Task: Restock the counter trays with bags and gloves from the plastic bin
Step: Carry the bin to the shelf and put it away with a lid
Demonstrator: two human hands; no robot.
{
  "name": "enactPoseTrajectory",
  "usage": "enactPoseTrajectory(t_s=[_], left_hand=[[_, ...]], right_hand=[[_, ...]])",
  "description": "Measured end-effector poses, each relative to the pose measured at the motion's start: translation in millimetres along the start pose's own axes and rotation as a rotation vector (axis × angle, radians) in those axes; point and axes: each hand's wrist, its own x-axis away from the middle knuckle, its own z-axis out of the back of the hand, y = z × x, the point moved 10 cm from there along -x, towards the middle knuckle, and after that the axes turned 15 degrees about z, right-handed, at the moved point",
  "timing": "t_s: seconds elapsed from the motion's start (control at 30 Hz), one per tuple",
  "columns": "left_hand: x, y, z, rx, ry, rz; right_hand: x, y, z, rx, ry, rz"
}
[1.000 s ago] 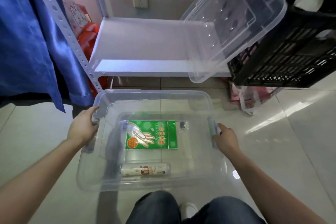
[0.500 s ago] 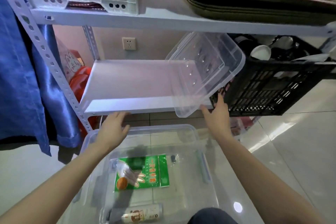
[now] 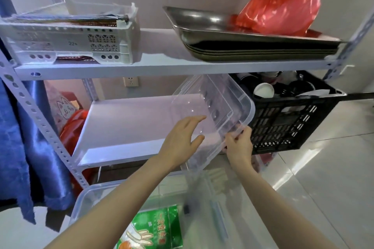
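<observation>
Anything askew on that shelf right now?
Yes: the clear lid stands tilted against the black crate, overhanging the shelf edge. The right hand grips its corner; the left hand is open beside it.

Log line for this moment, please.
right hand: gripping lid edge | left hand: open at lid | bin: open, floor | glove pack: inside
</observation>
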Motion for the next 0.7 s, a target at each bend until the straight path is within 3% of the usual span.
enactPoseTrajectory(t_s=[0.23, 0.37, 0.6, 0.7], left_hand=[[16.6, 61.1, -9.9, -0.044, -0.03, -0.116], [36.3, 102.0, 4.2, -0.115, 0.094, -0.209], [92.4, 113.5, 49.1, -0.489, 0.346, -0.359], [119.2, 107.8, 71.2, -0.491, 0.343, -0.475]], right_hand=[[60.9, -8.2, 52.1, -0.073, -0.148, 0.068], [95.5, -30.2, 92.6, -0.036, -0.229, 0.157], [144.0, -50.7, 134.4, 0.024, -0.395, 0.197], [156.3, -63.6, 129.0, 0.075, -0.402, 0.281]])
